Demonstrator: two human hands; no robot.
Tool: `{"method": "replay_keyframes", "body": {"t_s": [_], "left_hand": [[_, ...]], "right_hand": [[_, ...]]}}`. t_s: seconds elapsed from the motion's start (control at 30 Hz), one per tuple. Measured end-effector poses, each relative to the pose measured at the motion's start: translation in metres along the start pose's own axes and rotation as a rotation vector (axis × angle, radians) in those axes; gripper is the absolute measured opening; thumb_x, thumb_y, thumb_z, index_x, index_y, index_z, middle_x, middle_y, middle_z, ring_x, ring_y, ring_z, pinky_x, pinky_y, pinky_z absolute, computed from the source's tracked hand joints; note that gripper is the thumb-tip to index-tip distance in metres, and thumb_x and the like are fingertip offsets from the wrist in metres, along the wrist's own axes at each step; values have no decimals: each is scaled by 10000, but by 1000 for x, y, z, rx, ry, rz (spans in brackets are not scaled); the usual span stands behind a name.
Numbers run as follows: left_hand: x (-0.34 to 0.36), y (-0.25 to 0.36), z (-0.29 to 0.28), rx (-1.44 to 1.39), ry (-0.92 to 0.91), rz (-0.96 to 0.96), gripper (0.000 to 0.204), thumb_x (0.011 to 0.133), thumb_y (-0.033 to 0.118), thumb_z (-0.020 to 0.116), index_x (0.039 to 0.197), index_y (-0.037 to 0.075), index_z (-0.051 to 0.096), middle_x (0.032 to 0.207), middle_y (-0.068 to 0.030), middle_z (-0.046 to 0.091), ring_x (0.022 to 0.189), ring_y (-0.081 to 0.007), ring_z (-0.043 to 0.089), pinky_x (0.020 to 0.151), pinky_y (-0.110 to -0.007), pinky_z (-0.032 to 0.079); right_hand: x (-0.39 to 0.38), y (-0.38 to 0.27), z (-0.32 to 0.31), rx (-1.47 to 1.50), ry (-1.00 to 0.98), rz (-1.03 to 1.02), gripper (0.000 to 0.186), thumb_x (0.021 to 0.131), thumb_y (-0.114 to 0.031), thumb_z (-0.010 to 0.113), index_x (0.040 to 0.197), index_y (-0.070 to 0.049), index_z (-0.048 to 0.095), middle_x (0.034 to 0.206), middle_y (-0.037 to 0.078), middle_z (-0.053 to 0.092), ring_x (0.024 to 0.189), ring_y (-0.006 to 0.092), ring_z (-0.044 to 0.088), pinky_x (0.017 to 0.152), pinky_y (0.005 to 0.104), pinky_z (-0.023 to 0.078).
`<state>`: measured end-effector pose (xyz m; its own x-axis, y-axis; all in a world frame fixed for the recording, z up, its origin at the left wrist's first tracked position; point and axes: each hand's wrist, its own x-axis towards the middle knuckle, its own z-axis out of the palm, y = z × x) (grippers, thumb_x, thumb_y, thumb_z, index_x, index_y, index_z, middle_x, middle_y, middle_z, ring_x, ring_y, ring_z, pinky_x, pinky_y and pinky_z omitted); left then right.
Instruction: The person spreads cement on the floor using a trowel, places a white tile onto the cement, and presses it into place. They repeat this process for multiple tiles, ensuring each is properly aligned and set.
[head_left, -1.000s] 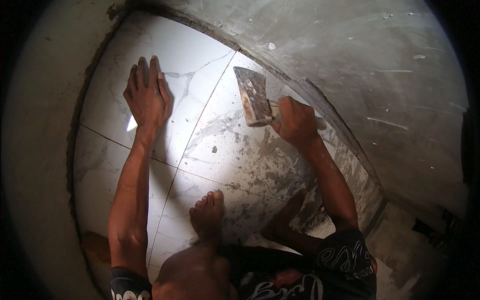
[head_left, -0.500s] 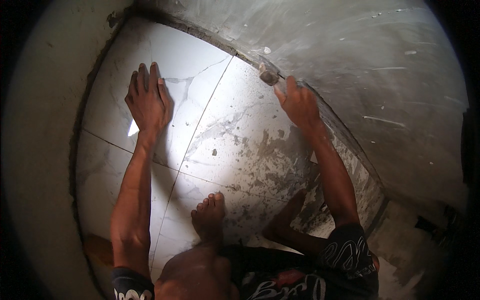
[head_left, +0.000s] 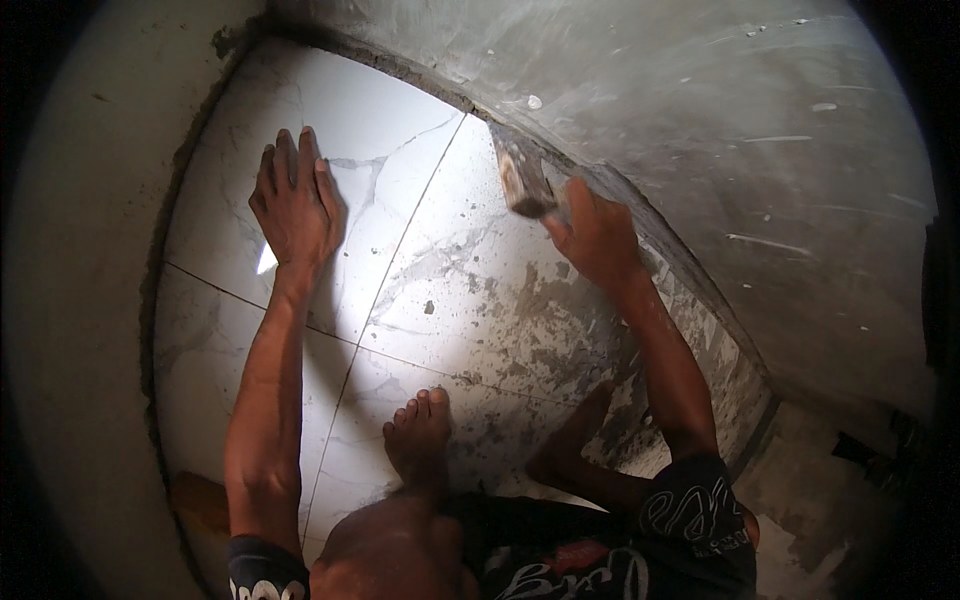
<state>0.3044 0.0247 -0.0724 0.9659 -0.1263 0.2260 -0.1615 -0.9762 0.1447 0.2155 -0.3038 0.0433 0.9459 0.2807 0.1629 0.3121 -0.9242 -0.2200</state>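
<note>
Looks partly done, as far as can be told. Done: big white tiles (head_left: 400, 95) down on the floor, side by side, with thin dark lines (head_left: 407, 232) between. Maybe left: a rough gap (head_left: 350, 47) at the foot of the right wall (head_left: 720, 110), open and dark, and lots of grey dirt (head_left: 545, 300) not yet cleaned off.

Holds the axe (head_left: 524, 182) in the right hand (head_left: 605, 235), with fingers curled round the handle. Has the axe head over a tile near the right wall, a bit blurry; hard to tell if touching. Rests the left hand (head_left: 297, 215) flat on the next tile over, fingers a little apart, with nothing held.

On the floor too: two bare feet (head_left: 418, 435), one near the middle, one in the dirt. All around: plain grey walls, with white scratches on the right one and a dark gap below the left wall (head_left: 90, 250). Bright in the middle, dim at the sides. Low on the left, a brown thing (head_left: 198, 500), too dark to name.
</note>
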Motion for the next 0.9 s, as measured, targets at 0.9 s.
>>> {"method": "replay_keyframes", "body": {"t_s": [0.9], "left_hand": [[0, 3, -1, -18, -14, -9, 503, 1051, 341, 321, 1511, 152, 394, 1546, -167, 351, 1416, -374, 320, 1112, -575, 281]], "right_hand": [[-22, 3, 2, -179, -50, -1, 412, 901, -374, 691, 1039, -40, 492, 721, 145, 664, 602, 331, 680, 506, 413, 543]]}}
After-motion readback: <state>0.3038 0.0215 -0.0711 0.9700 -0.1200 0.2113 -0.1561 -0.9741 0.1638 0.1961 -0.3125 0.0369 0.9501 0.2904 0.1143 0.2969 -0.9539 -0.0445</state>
